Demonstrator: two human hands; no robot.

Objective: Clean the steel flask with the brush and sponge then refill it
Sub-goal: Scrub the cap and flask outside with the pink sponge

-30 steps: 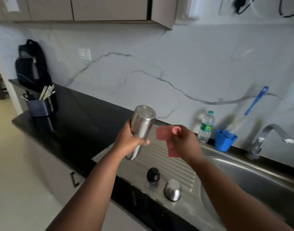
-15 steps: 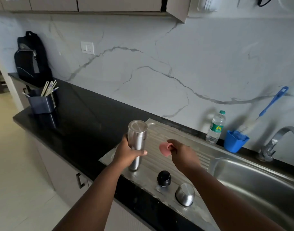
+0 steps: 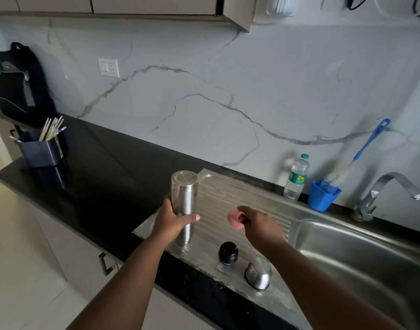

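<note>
The steel flask [image 3: 184,201] stands upside down on the ribbed drainboard [image 3: 218,196], its narrow mouth end touching the steel. My left hand [image 3: 172,219] grips it round the middle. My right hand [image 3: 261,223] pinches a folded pink sponge [image 3: 235,217] just to the flask's right, above the drainboard. The flask's black stopper [image 3: 228,253] and steel cap [image 3: 258,272] lie near the front edge. A blue-handled bottle brush [image 3: 368,141] stands in a blue cup [image 3: 323,195] against the wall. A plastic water bottle [image 3: 297,177] stands beside it.
The sink basin [image 3: 361,265] lies to the right with the tap [image 3: 390,189] behind it. On the black counter [image 3: 97,175] at the left stand a dark holder with chopsticks [image 3: 41,148] and a black backpack [image 3: 20,86].
My left hand lowered the flask from the air and set it mouth-down on the drainboard. My right hand came down with the sponge, now folded smaller.
</note>
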